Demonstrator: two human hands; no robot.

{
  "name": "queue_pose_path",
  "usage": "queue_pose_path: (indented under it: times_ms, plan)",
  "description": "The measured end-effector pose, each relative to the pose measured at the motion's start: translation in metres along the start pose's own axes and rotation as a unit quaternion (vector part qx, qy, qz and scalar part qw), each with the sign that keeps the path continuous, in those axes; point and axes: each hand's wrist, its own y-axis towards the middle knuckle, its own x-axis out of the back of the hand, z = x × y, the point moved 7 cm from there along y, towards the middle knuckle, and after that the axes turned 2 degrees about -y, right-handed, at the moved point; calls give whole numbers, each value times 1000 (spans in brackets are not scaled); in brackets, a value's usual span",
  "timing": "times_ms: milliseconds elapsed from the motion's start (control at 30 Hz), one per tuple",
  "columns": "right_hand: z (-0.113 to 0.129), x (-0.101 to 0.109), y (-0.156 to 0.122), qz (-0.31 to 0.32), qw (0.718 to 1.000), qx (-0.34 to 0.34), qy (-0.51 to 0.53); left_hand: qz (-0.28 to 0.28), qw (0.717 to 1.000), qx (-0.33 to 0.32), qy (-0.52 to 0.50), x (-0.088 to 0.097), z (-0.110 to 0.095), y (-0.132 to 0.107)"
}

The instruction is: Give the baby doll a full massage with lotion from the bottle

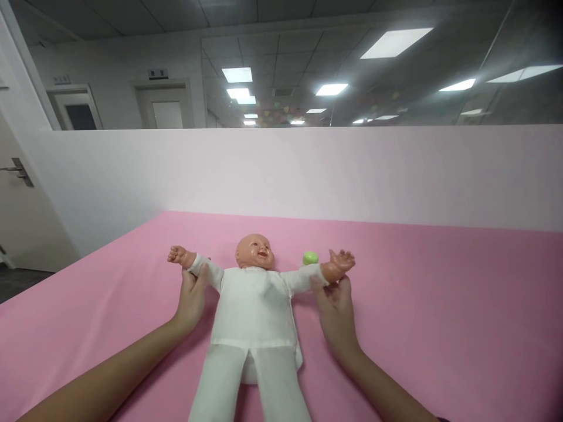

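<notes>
A baby doll (255,308) with a hard plastic head and a white cloth body lies on its back, legs toward me and cut off by the lower edge of the view. Both its arms are spread out to the sides. My left hand (192,299) pinches the doll's arm at left, near the wrist, thumb on top. Around the forearm at right, my right hand (336,308) is closed, with the thumb on the sleeve and fingers underneath. Behind that sleeve sits a small light green round object (310,258), partly hidden; its kind cannot be told.
A pink cloth (440,316) covers the surface under the doll, with slight wrinkles at left. Behind it rises a low white wall (308,176) with glass above. A door with a metal handle (20,170) stands at far left.
</notes>
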Motion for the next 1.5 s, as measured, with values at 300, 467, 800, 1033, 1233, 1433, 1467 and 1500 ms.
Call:
queue_pose_path:
  times_ms: [300,467,800,1033,1233,1433,1467,1500]
  plan:
    - [14,-33,-38,262,855,388,-222,207,919,-217,255,-30,-13,-26]
    - [22,-40,-47,286,776,484,-285,298,780,-406,372,-42,-22,-42]
    - [22,-44,-54,318,745,497,-312,338,693,-499,396,-50,-34,-54]
    - [11,-31,-31,252,855,377,-252,283,860,-306,293,-40,-24,-30]
    - [7,-10,-1,77,986,134,-60,144,989,-15,34,-24,-12,-5]
    - [-14,10,8,-73,995,-56,40,36,985,124,-116,-8,12,15]
    - [-21,13,9,-89,991,-86,58,14,980,148,-132,-3,18,17]
    - [-27,15,10,-101,985,-113,76,-6,972,176,-155,0,25,18]
